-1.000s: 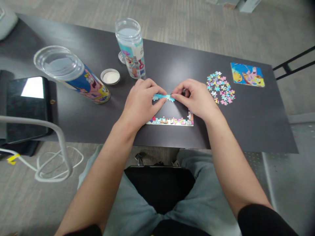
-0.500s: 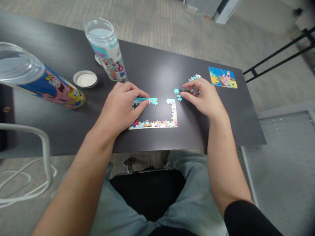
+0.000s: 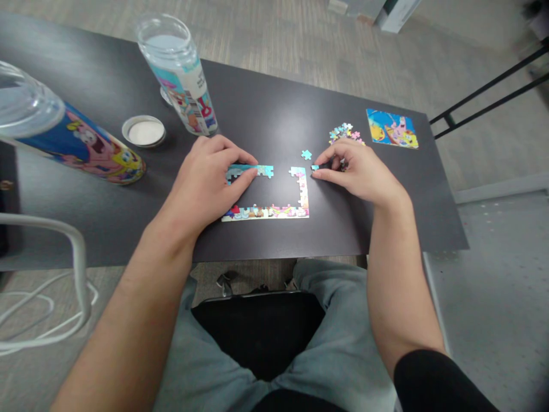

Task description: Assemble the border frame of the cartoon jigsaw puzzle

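Observation:
A jigsaw border [image 3: 266,213] lies partly joined on the dark table, with a gap in its top edge and a bare middle. My left hand [image 3: 210,174] covers its left side, thumb and fingers closed on the top strip. Just right of the border, my right hand [image 3: 355,170] pinches a small blue jigsaw piece [image 3: 315,167] between thumb and forefinger, close to the tabletop. One loose blue piece [image 3: 306,154] lies near those fingertips. Behind my right hand is a pile of jigsaw pieces [image 3: 341,131], partly hidden by it.
A clear-topped printed canister [image 3: 182,86] stands behind my left hand. Another canister [image 3: 86,134] is farther left, with a round lid [image 3: 144,132] between them. A picture card [image 3: 392,129] lies at the right. A white tube [image 3: 79,263] curves at the lower left.
My right hand has closed on the blue piece that lay on the table and tipped it up. More of the pile shows. My left hand stays on the border; the view has shifted slightly.

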{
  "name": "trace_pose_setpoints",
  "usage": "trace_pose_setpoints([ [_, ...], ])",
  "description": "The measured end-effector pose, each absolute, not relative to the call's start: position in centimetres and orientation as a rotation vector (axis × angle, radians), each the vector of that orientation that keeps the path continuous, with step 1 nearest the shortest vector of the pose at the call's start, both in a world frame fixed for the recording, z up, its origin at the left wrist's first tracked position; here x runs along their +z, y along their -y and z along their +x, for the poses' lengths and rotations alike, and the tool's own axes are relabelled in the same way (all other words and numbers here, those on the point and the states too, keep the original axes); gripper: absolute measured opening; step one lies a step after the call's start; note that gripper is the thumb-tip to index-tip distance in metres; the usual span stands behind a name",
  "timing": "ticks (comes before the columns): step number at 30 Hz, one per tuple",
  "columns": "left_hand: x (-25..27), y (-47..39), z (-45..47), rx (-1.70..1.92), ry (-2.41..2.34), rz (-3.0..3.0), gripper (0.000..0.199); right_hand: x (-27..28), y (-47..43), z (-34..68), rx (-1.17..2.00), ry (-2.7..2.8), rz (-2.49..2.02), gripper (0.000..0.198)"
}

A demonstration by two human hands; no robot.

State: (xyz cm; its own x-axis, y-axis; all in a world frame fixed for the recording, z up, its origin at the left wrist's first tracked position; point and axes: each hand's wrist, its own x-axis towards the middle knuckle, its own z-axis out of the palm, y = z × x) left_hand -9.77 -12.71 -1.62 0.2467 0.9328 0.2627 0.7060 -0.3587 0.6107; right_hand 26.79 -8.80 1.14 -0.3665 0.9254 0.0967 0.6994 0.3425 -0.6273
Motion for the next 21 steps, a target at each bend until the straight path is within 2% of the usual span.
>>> trace_pose_setpoints([
  [6, -1.6, 12.6, -9.6, 0.826, -1.505, 2.154, 0.016, 1.0, 9.1, 24.8, 0.871, 1.959, -1.318, 0.015],
  [12, -1.4, 12.7, -9.4, 0.838, -1.499, 2.102, 0.014, 1.0, 9.3, 21.0, 0.983, 1.979, -1.323, 0.013],
  [21, -1.3, 12.8, -9.5, 0.829, -1.493, 2.143, 0.016, 0.6, 9.2, 20.5, 0.979, 2.051, -1.283, 0.017],
])
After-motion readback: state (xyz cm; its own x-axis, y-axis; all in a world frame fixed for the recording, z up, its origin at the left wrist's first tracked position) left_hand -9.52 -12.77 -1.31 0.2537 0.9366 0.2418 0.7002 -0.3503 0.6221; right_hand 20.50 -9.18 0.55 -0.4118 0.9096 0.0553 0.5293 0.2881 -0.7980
